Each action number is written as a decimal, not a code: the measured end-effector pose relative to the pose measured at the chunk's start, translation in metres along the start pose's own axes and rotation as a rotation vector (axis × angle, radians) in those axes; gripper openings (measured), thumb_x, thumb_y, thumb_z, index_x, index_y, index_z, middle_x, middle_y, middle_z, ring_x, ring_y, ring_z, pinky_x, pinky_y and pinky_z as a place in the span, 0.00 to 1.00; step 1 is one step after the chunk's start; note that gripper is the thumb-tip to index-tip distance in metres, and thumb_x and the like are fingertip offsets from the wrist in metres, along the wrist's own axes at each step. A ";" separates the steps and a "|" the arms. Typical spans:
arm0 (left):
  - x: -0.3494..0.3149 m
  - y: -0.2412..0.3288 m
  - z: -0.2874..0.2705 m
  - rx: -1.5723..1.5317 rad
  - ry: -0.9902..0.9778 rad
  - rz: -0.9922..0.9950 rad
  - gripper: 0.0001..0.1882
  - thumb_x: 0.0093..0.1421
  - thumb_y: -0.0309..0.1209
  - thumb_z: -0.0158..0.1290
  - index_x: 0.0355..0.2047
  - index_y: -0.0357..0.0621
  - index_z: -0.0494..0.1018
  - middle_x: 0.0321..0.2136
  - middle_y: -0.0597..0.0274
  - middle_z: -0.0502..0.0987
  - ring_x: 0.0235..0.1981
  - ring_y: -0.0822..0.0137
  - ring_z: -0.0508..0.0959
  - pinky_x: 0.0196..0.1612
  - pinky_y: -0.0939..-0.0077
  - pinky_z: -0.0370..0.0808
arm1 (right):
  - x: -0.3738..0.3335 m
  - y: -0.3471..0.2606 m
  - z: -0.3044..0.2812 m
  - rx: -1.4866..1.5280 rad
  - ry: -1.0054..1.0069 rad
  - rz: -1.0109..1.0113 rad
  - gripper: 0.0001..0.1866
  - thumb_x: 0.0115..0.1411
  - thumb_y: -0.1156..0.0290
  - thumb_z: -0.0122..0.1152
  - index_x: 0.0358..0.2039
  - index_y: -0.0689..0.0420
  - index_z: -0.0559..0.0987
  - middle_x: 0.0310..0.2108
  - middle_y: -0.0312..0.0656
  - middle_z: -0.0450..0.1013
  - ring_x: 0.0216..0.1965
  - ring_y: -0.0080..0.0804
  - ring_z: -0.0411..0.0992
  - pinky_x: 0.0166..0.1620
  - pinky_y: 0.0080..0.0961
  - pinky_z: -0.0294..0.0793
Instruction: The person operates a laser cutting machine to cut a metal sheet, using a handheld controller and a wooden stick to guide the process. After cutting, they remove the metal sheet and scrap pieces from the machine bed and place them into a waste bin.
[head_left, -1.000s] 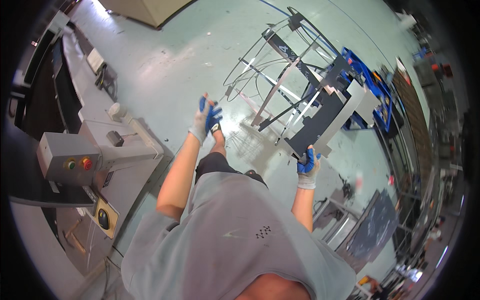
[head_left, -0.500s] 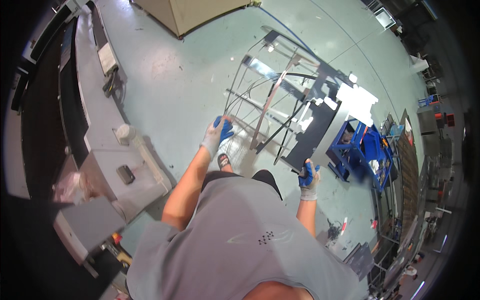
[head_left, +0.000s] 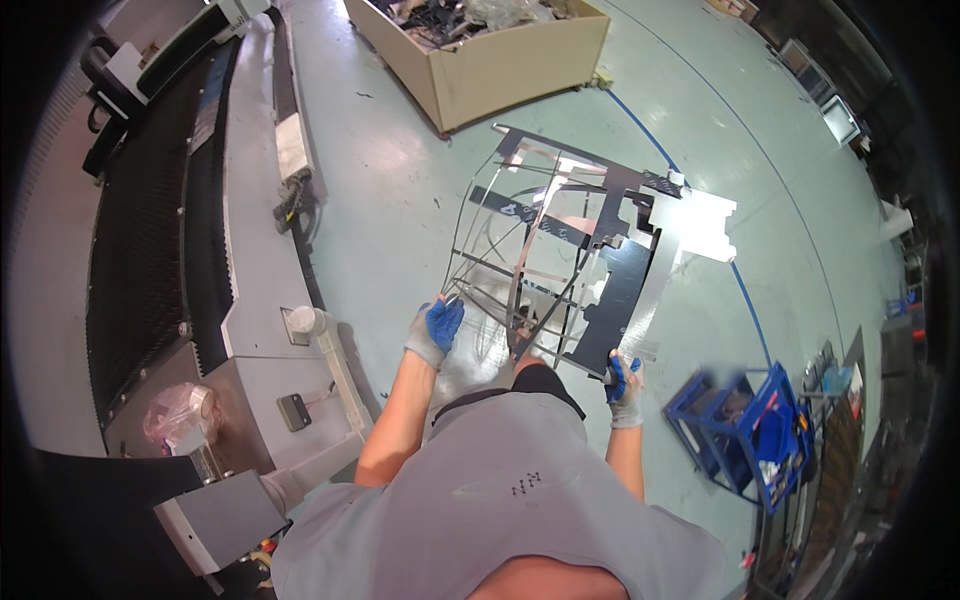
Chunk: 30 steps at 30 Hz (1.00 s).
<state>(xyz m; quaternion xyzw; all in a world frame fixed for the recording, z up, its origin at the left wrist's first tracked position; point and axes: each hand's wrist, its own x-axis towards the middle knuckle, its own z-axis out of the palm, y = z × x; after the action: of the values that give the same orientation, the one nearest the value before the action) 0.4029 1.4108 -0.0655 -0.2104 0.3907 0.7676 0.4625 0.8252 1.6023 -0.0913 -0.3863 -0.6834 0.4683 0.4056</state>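
A stack of cut-out sheet-metal scrap [head_left: 628,290], with dark plates, thin bent strips and a bright shiny piece, is held up in front of my body. My left hand [head_left: 438,325], in a grey and blue work glove, is closed round the thin strips at the scrap's left edge. My gloved right hand [head_left: 624,387] grips the near right corner of the dark plate. Both hands are at about waist height, spread apart. The strips partly hide my leg and the floor below.
A large beige bin [head_left: 520,72] filled with scrap stands ahead. A long machine bed [head_left: 150,240] with a grey control box [head_left: 225,525] runs along my left. To the right is a blue cart [head_left: 745,430] with tools and parts. A blue line [head_left: 645,130] crosses the floor.
My view has turned to the right and forward, and the beige bin now shows its contents. The scrap has stayed in both hands. The blue cart now sits nearer my right side.
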 end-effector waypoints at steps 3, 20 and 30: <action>0.039 0.031 0.012 -0.052 0.095 0.012 0.08 0.76 0.33 0.58 0.49 0.44 0.76 0.43 0.55 0.83 0.46 0.52 0.87 0.53 0.57 0.88 | 0.068 0.003 0.035 0.611 -0.069 0.399 0.30 0.62 0.39 0.78 0.42 0.56 0.83 0.41 0.31 0.78 0.44 0.25 0.79 0.49 0.26 0.79; 0.219 0.116 0.027 -0.274 0.273 0.145 0.13 0.79 0.36 0.53 0.53 0.41 0.78 0.48 0.49 0.85 0.49 0.49 0.88 0.55 0.51 0.89 | 0.440 -0.040 0.229 0.280 -0.674 0.517 0.22 0.67 0.51 0.77 0.43 0.58 0.81 0.38 0.34 0.77 0.33 0.22 0.75 0.37 0.23 0.75; 0.416 0.281 0.253 0.374 0.334 0.245 0.29 0.75 0.42 0.60 0.71 0.46 0.68 0.54 0.56 0.82 0.50 0.55 0.86 0.51 0.57 0.87 | 0.613 -0.022 0.350 0.610 -0.203 0.480 0.27 0.63 0.48 0.79 0.48 0.58 0.85 0.35 0.31 0.77 0.26 0.18 0.71 0.27 0.22 0.70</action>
<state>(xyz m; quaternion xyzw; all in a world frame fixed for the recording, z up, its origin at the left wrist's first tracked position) -0.0347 1.7636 -0.0831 -0.1960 0.6191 0.6870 0.3261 0.2733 2.0392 -0.0340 -0.3489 -0.4399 0.7668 0.3111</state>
